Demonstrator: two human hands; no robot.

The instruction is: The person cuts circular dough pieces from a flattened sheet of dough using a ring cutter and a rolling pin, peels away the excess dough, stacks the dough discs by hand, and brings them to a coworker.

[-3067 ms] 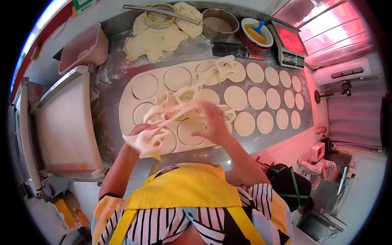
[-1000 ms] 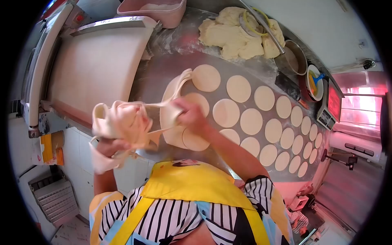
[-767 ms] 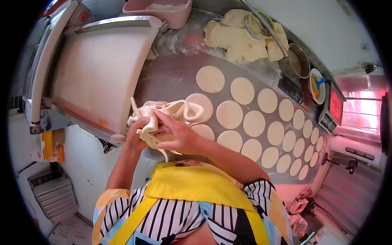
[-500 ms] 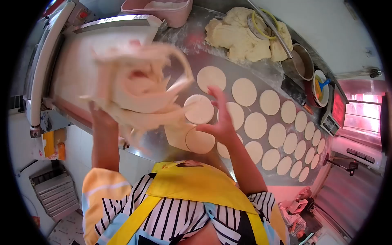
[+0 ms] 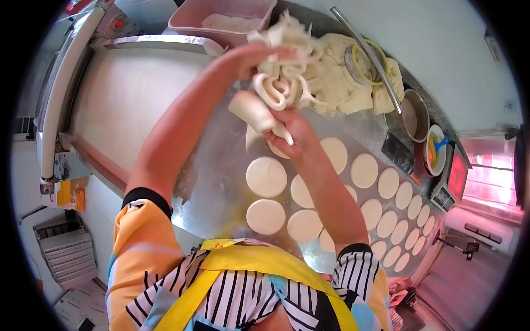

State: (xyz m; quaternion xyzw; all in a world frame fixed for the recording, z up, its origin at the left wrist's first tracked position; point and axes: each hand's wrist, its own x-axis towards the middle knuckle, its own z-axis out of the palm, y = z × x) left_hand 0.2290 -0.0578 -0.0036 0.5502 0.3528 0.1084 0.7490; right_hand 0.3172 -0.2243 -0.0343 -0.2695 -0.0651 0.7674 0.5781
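A tangled bundle of dough scraps (image 5: 284,83) hangs between my hands over the back of the metal table (image 5: 204,187). My left hand (image 5: 262,58) is against the bundle's upper left part, its fingers wrapped into the strips and partly hidden. My right hand (image 5: 290,132) grips a folded flap of the same dough lower down. Rows of flat dough rounds (image 5: 266,177) lie on the metal below and to the right. The large lump of dough (image 5: 339,83) is just right of the scraps, with a yellow ring (image 5: 371,63) and a metal rod (image 5: 369,60) on top.
A pink tub (image 5: 221,22) with white contents stands at the back. At left is a machine with a pale belt (image 5: 138,105). Toward the right are a dark-bladed cleaver (image 5: 398,150), a metal pot (image 5: 414,116), a bowl with a blue brush (image 5: 436,149) and a scale (image 5: 446,193).
Both hands have moved up toward the back with the dough scraps. My right hand, open half a second ago, now grips a flap. The last scrap sheet around the near rounds has left the table.
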